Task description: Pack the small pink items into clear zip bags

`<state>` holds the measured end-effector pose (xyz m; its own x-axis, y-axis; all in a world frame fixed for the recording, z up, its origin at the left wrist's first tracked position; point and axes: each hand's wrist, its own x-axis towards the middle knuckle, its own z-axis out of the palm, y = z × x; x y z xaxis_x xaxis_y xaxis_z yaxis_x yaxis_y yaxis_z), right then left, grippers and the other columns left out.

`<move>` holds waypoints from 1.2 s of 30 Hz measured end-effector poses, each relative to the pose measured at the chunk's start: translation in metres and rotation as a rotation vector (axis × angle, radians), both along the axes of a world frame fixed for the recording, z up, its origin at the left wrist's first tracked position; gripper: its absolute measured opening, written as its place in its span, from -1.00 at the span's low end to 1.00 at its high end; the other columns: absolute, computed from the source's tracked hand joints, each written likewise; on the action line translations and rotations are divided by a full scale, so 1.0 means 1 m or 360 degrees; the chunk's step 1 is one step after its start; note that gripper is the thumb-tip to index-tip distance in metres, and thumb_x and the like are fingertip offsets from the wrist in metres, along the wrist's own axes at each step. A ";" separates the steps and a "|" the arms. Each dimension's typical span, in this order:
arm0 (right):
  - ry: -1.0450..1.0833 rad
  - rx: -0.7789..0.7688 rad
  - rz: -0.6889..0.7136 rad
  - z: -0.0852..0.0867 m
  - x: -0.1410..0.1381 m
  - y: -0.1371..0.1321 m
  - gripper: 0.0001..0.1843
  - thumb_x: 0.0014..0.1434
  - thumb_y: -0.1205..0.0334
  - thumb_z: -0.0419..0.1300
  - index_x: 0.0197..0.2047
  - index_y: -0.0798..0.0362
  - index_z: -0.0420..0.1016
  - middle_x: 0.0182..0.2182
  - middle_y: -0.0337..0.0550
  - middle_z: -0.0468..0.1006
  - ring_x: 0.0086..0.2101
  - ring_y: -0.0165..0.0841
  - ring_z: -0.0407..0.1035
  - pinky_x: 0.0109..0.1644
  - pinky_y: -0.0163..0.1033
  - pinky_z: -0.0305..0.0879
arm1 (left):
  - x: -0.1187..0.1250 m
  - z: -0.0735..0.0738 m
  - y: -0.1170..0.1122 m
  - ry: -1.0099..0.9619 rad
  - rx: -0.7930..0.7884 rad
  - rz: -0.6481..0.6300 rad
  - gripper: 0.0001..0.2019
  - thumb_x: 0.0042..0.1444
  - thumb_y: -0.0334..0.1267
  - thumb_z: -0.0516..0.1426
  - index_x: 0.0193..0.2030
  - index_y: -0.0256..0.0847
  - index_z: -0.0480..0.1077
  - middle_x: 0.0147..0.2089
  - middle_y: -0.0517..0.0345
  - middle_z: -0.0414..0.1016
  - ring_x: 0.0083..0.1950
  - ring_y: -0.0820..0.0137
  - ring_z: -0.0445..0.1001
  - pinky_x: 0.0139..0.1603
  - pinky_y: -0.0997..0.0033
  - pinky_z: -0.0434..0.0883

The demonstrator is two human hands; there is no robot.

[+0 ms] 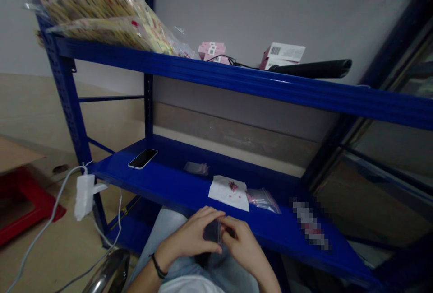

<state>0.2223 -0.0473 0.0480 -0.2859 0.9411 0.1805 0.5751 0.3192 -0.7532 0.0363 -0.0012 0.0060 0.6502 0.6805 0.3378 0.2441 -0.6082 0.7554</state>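
Observation:
Above my lap, just in front of the blue shelf's edge, my left hand [199,230] and my right hand [239,238] meet around a small clear zip bag [214,231]. The fingers of both hands are closed on its sides; whether anything is inside the bag cannot be made out. Beyond them a white paper sheet [223,197] lies on the shelf, bearing a little heap of small pink pieces [233,186]. Touching its right side is a clear zip bag with pink pieces [264,200]. Farther left lies a flat stack of small clear bags [196,168].
A phone [143,158] lies on the left of the blue lower shelf [169,184]. A white power strip [84,196] hangs at the left post with cables. Filled plastic bags [98,13], pink boxes [211,50] and a black tube-like object [314,69] occupy the upper shelf. A red stool [30,202] stands left.

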 end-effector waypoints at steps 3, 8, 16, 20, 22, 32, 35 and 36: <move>-0.0004 0.0016 -0.0035 -0.002 0.001 0.002 -0.58 0.09 0.44 0.04 -0.11 0.00 0.64 -0.32 -0.17 0.63 -0.33 -0.31 0.45 -0.23 -0.31 0.25 | 0.002 -0.003 -0.002 -0.0044 -0.0020 0.0062 -0.22 -0.13 -0.11 0.42 0.27 -0.04 0.30 0.16 0.04 0.44 0.19 0.15 0.35 0.33 0.07 0.17; -0.0008 0.0079 -0.0141 -0.007 -0.001 0.002 -0.63 0.15 0.37 0.07 -0.09 0.00 0.65 -0.28 -0.09 0.66 -0.28 -0.25 0.51 -0.17 -0.26 0.32 | 0.004 -0.003 -0.005 -0.0074 0.0017 0.0170 -0.26 -0.15 -0.22 0.43 0.22 -0.06 0.33 0.14 0.05 0.44 0.18 0.16 0.36 0.36 0.05 0.10; 0.0069 0.0032 -0.0013 0.005 0.002 -0.012 -0.55 0.21 0.38 0.02 0.07 -0.05 0.57 -0.21 -0.11 0.66 -0.21 -0.25 0.53 -0.06 -0.20 0.36 | 0.005 0.010 -0.012 -0.0138 0.0032 0.0208 -0.34 -0.18 -0.25 0.44 0.12 -0.08 0.39 0.05 0.09 0.47 0.10 0.20 0.37 0.28 0.14 0.19; 0.0409 0.0002 -0.0139 -0.007 0.017 -0.012 -0.64 0.29 0.16 0.08 0.07 -0.01 0.56 -0.22 -0.08 0.65 -0.26 -0.25 0.52 -0.10 -0.18 0.41 | 0.003 0.015 -0.010 -0.0145 0.0060 0.0259 -0.35 -0.15 -0.19 0.43 0.13 -0.11 0.38 0.04 0.04 0.48 0.09 0.16 0.39 0.27 0.09 0.19; 0.0754 -0.0028 -0.0306 -0.020 0.020 -0.004 -0.63 0.26 0.05 0.14 0.04 0.03 0.55 -0.23 -0.06 0.64 -0.29 -0.26 0.51 -0.21 -0.22 0.43 | 0.002 0.025 -0.005 -0.0104 0.0135 0.0267 -0.37 -0.12 -0.14 0.42 0.12 -0.11 0.38 0.04 0.04 0.47 0.08 0.15 0.38 0.26 0.08 0.18; 0.2231 -0.0052 -0.0718 -0.060 -0.010 0.064 -0.75 0.12 0.01 0.15 -0.33 0.01 0.47 -0.42 -0.16 0.63 -0.30 -0.25 0.57 -0.24 -0.15 0.51 | 0.062 0.097 0.038 0.0655 0.1062 -0.0153 -0.76 -0.05 -0.30 0.31 -0.18 -0.11 0.48 -0.11 -0.04 0.52 0.03 0.05 0.38 0.15 0.09 0.16; 0.2035 0.0085 -0.0693 -0.068 -0.011 0.069 -0.73 0.16 -0.02 0.10 -0.39 -0.01 0.43 -0.53 -0.20 0.56 -0.38 -0.27 0.55 -0.34 -0.19 0.49 | 0.071 0.097 0.046 0.0743 0.1123 -0.0237 -0.79 -0.10 -0.29 0.34 -0.27 -0.09 0.49 -0.16 -0.02 0.54 0.00 0.05 0.39 0.15 0.08 0.16; 0.1926 0.0113 -0.0643 -0.070 -0.009 0.070 -0.71 0.18 -0.02 0.07 -0.40 -0.01 0.41 -0.54 -0.20 0.54 -0.40 -0.27 0.54 -0.35 -0.19 0.48 | 0.069 0.097 0.049 0.0718 0.1126 -0.0249 -0.77 -0.10 -0.26 0.35 -0.25 -0.08 0.49 -0.16 -0.01 0.54 0.00 0.05 0.39 0.15 0.08 0.16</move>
<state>0.2130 0.0226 -0.0224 0.3984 0.8999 0.1774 -0.3978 0.3438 -0.8506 0.1055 0.0478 0.1029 0.8938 0.2980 0.3353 0.3041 -0.9520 0.0356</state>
